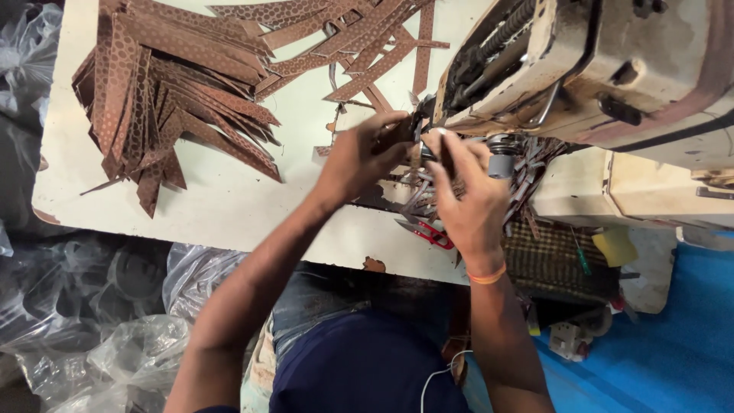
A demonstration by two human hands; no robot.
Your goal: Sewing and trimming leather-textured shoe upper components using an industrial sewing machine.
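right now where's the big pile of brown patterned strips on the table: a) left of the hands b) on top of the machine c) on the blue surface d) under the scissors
a: the pile of brown patterned strips lies fanned out on the pale table, to the left of the left hand and right hand, which work close together at the sewing machine.
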